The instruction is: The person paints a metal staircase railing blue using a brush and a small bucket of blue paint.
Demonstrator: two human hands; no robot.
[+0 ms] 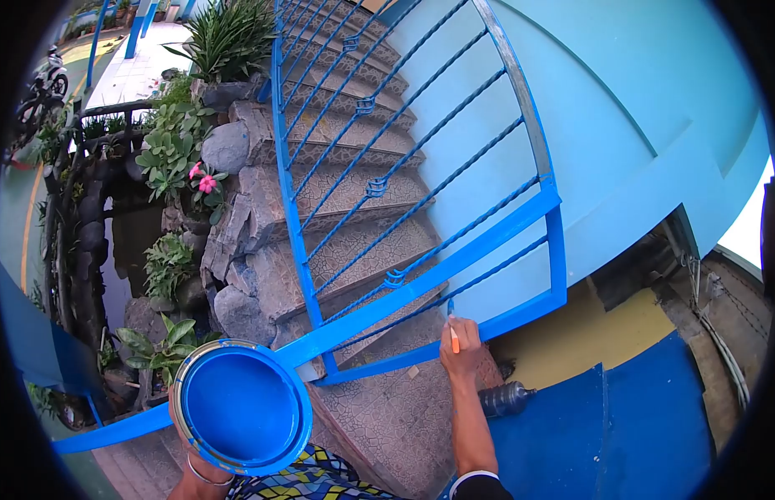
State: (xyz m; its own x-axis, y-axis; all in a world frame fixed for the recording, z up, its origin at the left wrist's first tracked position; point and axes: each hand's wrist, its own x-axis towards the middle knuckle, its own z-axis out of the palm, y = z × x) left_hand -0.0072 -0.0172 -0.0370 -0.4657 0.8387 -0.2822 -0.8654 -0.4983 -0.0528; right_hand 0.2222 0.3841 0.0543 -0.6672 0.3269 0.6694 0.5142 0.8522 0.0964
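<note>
My left hand holds a round can of blue paint from below, low in the view. My right hand reaches out and grips a small brush with an orange handle. The brush tip touches a twisted bar of the blue metal stair railing, near the railing's lower rail. A dark sleeve cuff shows at the bottom on my right arm.
Patterned stone stairs rise behind the railing along a light blue wall. Rocks, plants and a pink flower border a dark pond at left. A dark plastic bottle lies on the steps below my right hand.
</note>
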